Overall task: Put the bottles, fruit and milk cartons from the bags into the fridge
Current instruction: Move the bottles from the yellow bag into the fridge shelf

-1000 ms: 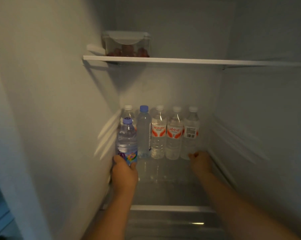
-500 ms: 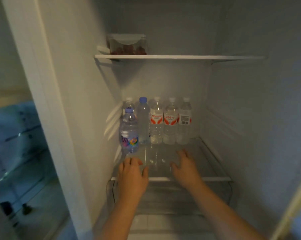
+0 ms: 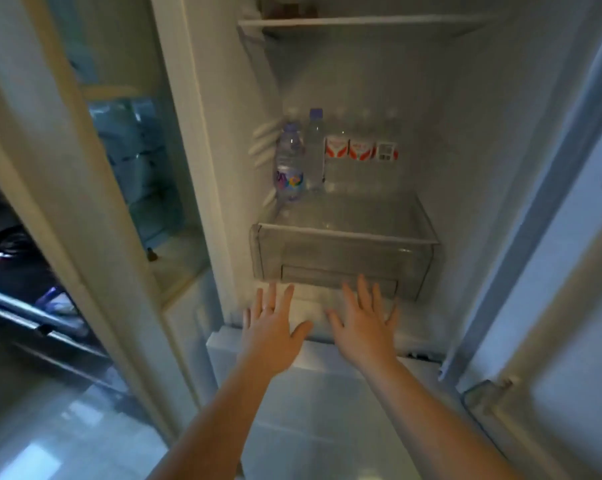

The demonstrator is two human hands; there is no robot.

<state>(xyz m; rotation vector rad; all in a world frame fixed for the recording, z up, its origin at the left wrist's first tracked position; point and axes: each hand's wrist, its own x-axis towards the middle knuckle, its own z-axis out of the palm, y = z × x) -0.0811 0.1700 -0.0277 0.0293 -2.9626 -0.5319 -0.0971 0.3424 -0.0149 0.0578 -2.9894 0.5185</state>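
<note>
Left hand (image 3: 271, 329) and right hand (image 3: 363, 323) held nothing: palms down, fingers (image 3: 362, 289) straight and spread, low at the fridge mouth. Couldn't tell if they touched anything.

Just beyond the fingertips sat a clear crisper drawer (image 3: 341, 261), pushed in. The glass shelf (image 3: 344, 233) ran directly over it.

Further past the fingers, up and left, a small bottle (image 3: 289, 164) with a purple multicolour label stood upright near the left wall, just in front of the row. The row sat against the back wall: a tall blue-capped bottle (image 3: 314, 150), then three water bottles (image 3: 360, 150) with red-and-white labels, all close together.

My read: they were packed deep and tight so that later items could go in front.

The third label was turned and showed what looked like a barcode panel. No brand text was readable, too blurred.

Farthest was the upper shelf (image 3: 361, 22), contents cropped. Bags, fruit and milk cartons weren't in view.
</note>
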